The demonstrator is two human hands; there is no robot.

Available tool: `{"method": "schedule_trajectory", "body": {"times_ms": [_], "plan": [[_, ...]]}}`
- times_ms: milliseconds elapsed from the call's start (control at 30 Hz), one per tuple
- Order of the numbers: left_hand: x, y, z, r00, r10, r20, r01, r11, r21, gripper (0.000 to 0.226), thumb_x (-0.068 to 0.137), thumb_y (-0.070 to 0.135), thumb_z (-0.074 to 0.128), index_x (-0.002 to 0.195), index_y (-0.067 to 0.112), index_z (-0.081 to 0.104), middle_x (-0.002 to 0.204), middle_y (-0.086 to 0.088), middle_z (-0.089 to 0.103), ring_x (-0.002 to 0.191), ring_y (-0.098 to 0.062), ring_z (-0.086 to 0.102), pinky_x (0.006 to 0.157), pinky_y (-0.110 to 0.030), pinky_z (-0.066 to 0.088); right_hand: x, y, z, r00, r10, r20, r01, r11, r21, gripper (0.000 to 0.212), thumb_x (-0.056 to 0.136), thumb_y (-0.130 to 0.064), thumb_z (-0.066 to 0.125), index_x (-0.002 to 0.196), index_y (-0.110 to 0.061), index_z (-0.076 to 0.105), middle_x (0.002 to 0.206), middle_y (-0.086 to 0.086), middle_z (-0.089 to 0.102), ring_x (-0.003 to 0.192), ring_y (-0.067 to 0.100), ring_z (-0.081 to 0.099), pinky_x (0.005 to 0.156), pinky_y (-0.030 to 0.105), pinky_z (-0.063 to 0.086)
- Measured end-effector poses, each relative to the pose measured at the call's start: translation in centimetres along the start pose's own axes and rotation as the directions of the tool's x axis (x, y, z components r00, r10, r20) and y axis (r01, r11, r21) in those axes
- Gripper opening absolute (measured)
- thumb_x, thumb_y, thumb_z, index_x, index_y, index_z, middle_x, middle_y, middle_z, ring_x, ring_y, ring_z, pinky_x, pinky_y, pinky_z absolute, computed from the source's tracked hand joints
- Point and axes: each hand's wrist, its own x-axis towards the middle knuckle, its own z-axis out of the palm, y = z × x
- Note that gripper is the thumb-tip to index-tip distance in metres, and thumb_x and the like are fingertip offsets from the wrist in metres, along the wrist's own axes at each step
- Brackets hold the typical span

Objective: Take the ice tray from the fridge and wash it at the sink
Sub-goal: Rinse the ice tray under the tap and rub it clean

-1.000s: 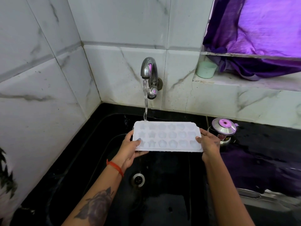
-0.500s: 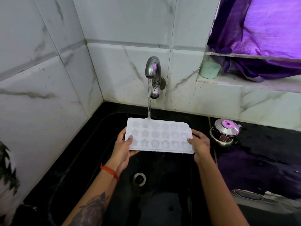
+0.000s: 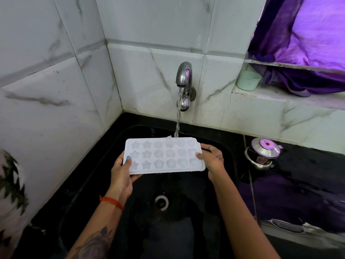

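Observation:
A white ice tray (image 3: 164, 156) with star- and flower-shaped cells is held level over the black sink (image 3: 227, 157). My left hand (image 3: 121, 172) grips its left end, thumb on top. My right hand (image 3: 211, 158) grips its right end. Water runs from the steel tap (image 3: 183, 79) and lands on the tray's far edge, right of its middle. The drain (image 3: 161, 202) lies below the tray.
A small steel pot with a lid (image 3: 263, 152) stands on the black counter to the right of the sink. A mint green cup (image 3: 248, 80) sits on the window ledge beside a purple curtain (image 3: 308, 40). Marble-tiled walls close off the left and back.
The tray has shifted left under the stream, so the water now lands right of the middle of its far edge instead of near its left corner. Both hands keep their grip.

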Motion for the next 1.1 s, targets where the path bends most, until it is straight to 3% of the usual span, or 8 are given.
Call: {"method": "schedule_trajectory", "body": {"times_ms": [167, 367, 500, 633, 767, 833, 933, 1100], "plan": [[0.4, 0.3, -1.1, 0.999, 0.007, -0.045, -0.008, 1.000, -0.019, 0.037, 0.100, 0.013, 0.041, 0.137, 0.013, 0.045, 0.125, -0.010, 0.057, 0.107, -0.027, 0.056, 0.082, -0.046, 0.048, 0.4, -0.3, 1.2, 0.998, -0.038, 0.042, 0.040, 0.998, -0.046, 0.032, 0.082, -0.003, 0.067, 0.112, -0.014, 0.065, 0.103, 0.006, 0.069, 0.091, 0.022, 0.067, 0.075, 0.032, 0.056], [1.1, 0.6, -2.1, 0.997, 0.008, -0.076, -0.011, 0.999, -0.037, 0.038, 0.100, 0.012, 0.042, 0.138, 0.013, 0.045, 0.125, -0.010, 0.057, 0.107, -0.028, 0.056, 0.084, -0.047, 0.048, 1.9, -1.6, 3.0, 0.998, -0.064, -0.026, 0.060, 0.986, -0.157, 0.003, 0.083, -0.023, 0.070, 0.085, -0.021, 0.070, 0.101, 0.003, 0.070, 0.098, 0.020, 0.065, 0.091, 0.036, 0.053], [1.2, 0.3, -2.1, 0.996, 0.004, -0.086, -0.006, 1.000, -0.024, 0.036, 0.100, 0.012, 0.042, 0.135, 0.013, 0.047, 0.120, -0.009, 0.058, 0.103, -0.027, 0.057, 0.081, -0.045, 0.048, 2.8, -4.9, 4.5, 0.991, -0.133, -0.030, 0.125, 0.975, -0.182, 0.017, 0.088, -0.034, 0.064, 0.083, -0.018, 0.065, 0.095, 0.004, 0.065, 0.093, 0.022, 0.062, 0.084, 0.028, 0.050], [1.1, -0.1, -2.1, 0.997, -0.010, -0.072, 0.008, 1.000, -0.024, 0.035, 0.100, 0.012, 0.043, 0.135, 0.014, 0.048, 0.120, -0.010, 0.059, 0.100, -0.026, 0.059, 0.075, -0.042, 0.050, 4.5, -7.9, 6.8, 0.994, -0.096, 0.043, 0.099, 0.993, -0.064, 0.040, 0.082, -0.045, 0.068, 0.093, -0.007, 0.066, 0.102, 0.011, 0.067, 0.097, 0.026, 0.065, 0.092, 0.037, 0.052], [1.1, -0.2, -1.9, 0.998, -0.014, -0.061, 0.012, 0.999, -0.035, 0.035, 0.099, 0.011, 0.043, 0.134, 0.012, 0.048, 0.118, -0.011, 0.059, 0.095, -0.024, 0.061, 0.069, -0.039, 0.052, 5.5, -11.1, 8.6, 0.985, -0.037, 0.168, 0.022, 0.996, 0.090, 0.043, 0.079, -0.048, 0.071, 0.091, -0.008, 0.057, 0.085, 0.009, 0.062, 0.068, 0.019, 0.062, 0.073, 0.032, 0.057], [1.1, -0.3, -1.7, 0.998, -0.013, -0.055, 0.011, 0.999, -0.037, 0.035, 0.099, 0.011, 0.043, 0.134, 0.012, 0.049, 0.117, -0.012, 0.059, 0.090, -0.021, 0.061, 0.067, -0.038, 0.051, 5.9, -12.1, 9.2, 0.978, -0.010, 0.210, -0.018, 0.992, 0.129, 0.041, 0.080, -0.048, 0.070, 0.094, -0.013, 0.054, 0.073, 0.006, 0.056, 0.051, 0.015, 0.052, 0.054, 0.029, 0.050], [1.1, -0.3, -1.6, 0.998, -0.025, -0.059, 0.023, 0.999, -0.038, 0.034, 0.099, 0.011, 0.043, 0.133, 0.012, 0.049, 0.116, -0.012, 0.059, 0.094, -0.024, 0.060, 0.067, -0.038, 0.052, 6.9, -12.3, 9.5, 0.983, 0.021, 0.181, -0.048, 0.988, 0.147, 0.033, 0.086, -0.039, 0.066, 0.101, -0.011, 0.058, 0.060, 0.004, 0.046, 0.036, 0.013, 0.044, 0.044, 0.025, 0.041], [1.3, -0.7, -1.7, 0.997, -0.039, -0.060, 0.037, 0.999, -0.028, 0.035, 0.099, 0.012, 0.044, 0.134, 0.012, 0.049, 0.120, -0.012, 0.060, 0.096, -0.025, 0.061, 0.067, -0.039, 0.053, 7.4, -12.2, 9.1, 0.974, 0.038, 0.225, -0.069, 0.989, 0.128, 0.029, 0.089, -0.035, 0.061, 0.092, -0.006, 0.059, 0.069, 0.008, 0.058, 0.055, 0.017, 0.059, 0.053, 0.029, 0.054]]}}
